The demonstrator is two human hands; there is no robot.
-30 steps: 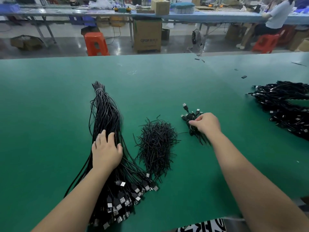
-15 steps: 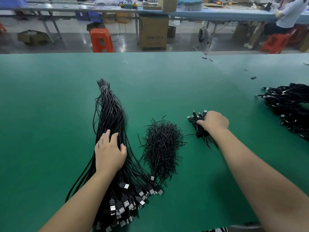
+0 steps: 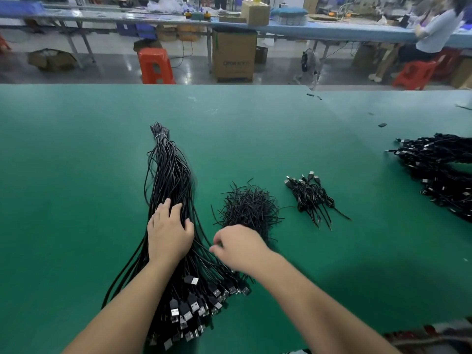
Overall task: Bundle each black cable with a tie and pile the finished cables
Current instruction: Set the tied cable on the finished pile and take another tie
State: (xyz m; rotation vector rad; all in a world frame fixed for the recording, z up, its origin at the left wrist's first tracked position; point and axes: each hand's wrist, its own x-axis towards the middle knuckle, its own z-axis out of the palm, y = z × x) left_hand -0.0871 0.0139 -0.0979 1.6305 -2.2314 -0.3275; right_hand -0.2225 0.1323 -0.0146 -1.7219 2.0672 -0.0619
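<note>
Two hands [image 3: 169, 235] [image 3: 240, 247], three cable piles [image 3: 173, 190]

1. The left hand [image 3: 169, 235] lies palm down on the long cable bundle [image 3: 176, 200], fingers spread forward and slightly bent over the strands, thumb out to the right side.
2. The left forearm runs from the lower left edge of the view up to that bundle, bare, wrist straight.
3. The right hand [image 3: 240, 247] is just right of the bundle, knuckles up, fingers curled inward toward the strands; whether they pinch anything cannot be told.
4. The right forearm comes in from the lower right, angled toward the bundle, bare.
</note>
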